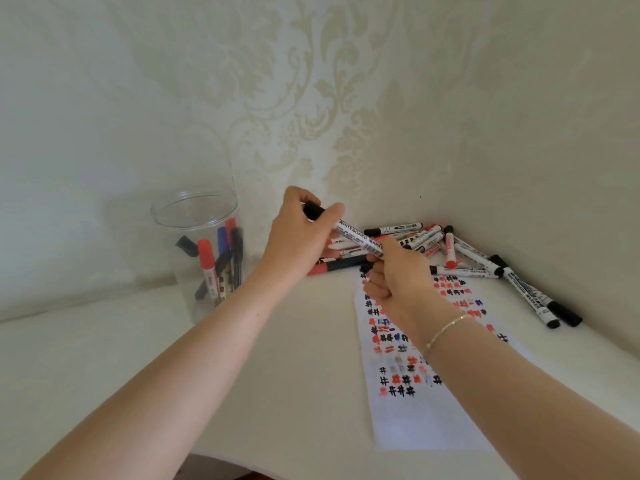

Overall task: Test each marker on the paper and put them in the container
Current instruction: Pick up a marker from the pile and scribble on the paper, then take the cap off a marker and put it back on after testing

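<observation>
A white whiteboard marker [356, 237] with a black cap is held in the air between both hands, above the top of the paper. My left hand [298, 237] grips its black cap end. My right hand [398, 275] grips the other end of the barrel, fingers curled round it. The paper [426, 410] lies on the table, covered with red, black and blue test marks. A clear plastic container [204, 251] stands at the left with several markers inside. A pile of markers [446, 247] lies in the corner behind the hands.
Two walls with pale patterned wallpaper meet in the corner behind the pile. Two black-capped markers [540, 299] lie along the right wall. The white table [104, 358] has a curved front edge at the bottom of the view.
</observation>
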Available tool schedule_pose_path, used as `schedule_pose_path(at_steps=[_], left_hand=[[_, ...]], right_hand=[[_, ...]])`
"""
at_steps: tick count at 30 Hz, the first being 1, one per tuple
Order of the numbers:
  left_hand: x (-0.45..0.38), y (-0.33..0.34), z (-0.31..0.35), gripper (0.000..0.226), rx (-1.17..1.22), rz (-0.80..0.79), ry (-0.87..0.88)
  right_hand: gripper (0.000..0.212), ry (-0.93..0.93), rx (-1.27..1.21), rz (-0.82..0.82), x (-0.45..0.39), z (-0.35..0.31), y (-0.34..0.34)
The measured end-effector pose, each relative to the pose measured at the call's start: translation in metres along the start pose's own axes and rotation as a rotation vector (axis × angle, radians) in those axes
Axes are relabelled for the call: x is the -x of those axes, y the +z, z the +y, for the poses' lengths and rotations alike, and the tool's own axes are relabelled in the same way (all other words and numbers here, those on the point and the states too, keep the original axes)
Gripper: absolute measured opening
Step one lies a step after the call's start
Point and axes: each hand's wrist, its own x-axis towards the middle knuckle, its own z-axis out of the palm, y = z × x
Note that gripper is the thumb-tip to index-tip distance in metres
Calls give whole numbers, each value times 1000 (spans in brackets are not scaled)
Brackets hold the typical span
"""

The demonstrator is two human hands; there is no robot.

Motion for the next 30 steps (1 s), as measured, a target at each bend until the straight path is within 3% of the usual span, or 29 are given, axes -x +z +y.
schedule_pose_path(at_steps=[4,7,9,11,13,16,21,24,27,30], left_hand=[[-11,-26,12,19,-121,188,270],[-18,-59,27,17,-237,386,518],[-26,-84,35,15,-216,526,603],[-34,-106,38,13,-232,645,659],[-41,-125,37,11,-255,708,681],[-48,-142,30,23,-392,704,679],[-57,-145,15,22,-896,470,509],[-63,-145,6,22,-978,205,282],[-67,-143,3,20,-1011,-54,88],[-69,-143,9,18,-1029,-254,-59]], right_hand=[[33,-26,51,-204,-10,-10,41],[35,-296,577,-210,-31,-4,55],[22,-568,1083,-174,-49,8,54],[31,-690,1455,-238,-61,25,48],[45,-732,1713,-273,-67,41,44],[45,-827,1916,-206,-71,56,47],[39,-944,2005,-236,-79,54,54],[34,-1052,1938,-348,-78,51,60],[20,-1209,1441,-359,-70,48,67],[13,-1177,1017,-224,-63,39,72]])
